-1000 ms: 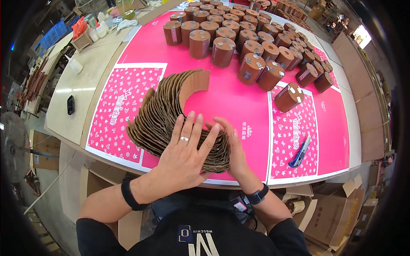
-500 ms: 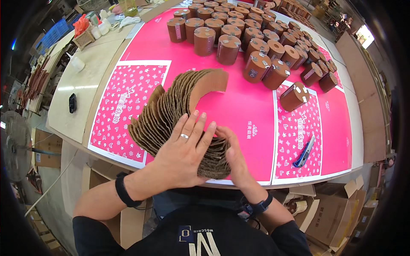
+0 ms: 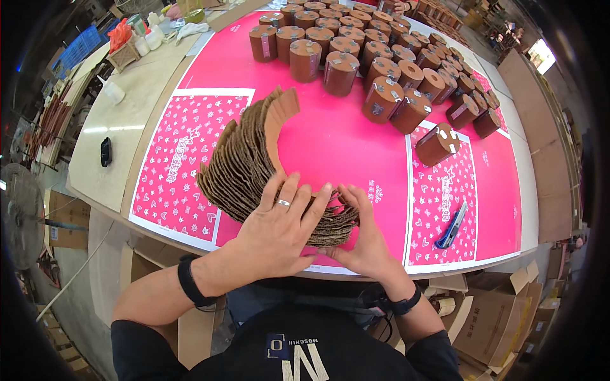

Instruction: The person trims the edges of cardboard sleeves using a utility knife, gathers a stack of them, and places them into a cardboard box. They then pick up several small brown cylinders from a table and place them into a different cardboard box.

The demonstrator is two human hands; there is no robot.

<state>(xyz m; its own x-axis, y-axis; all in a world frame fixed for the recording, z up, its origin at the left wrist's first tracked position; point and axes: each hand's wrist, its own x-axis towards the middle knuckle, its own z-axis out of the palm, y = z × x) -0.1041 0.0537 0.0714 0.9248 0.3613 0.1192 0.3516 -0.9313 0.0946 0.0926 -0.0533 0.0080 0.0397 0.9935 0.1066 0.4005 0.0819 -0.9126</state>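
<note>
A fanned row of brown corrugated cardboard pieces (image 3: 238, 168) curves across the pink sheet in front of me, its ragged edges upward. My left hand (image 3: 270, 225) spans the near part, fingers spread over the top and thumb along the near side. At the right end my right hand (image 3: 367, 238) grips the pieces, with the thumb on the near side and the fingers bent over the far side. The hands' fingertips nearly meet. A smooth tan face shows at the fan's far end. What lies under my palms is hidden.
Many brown cylindrical boxes (image 3: 341, 73) stand at the back; one box (image 3: 437, 145) sits apart at right. A blue utility knife (image 3: 452, 226) lies on the printed pink sheet (image 3: 330, 146). White bottles (image 3: 113, 91) and a small black object (image 3: 106, 152) are on the left table.
The far end of the cardboard fan has swung left, and its near end has moved slightly right and away from me. My right hand has turned, its thumb now showing on the near side.
</note>
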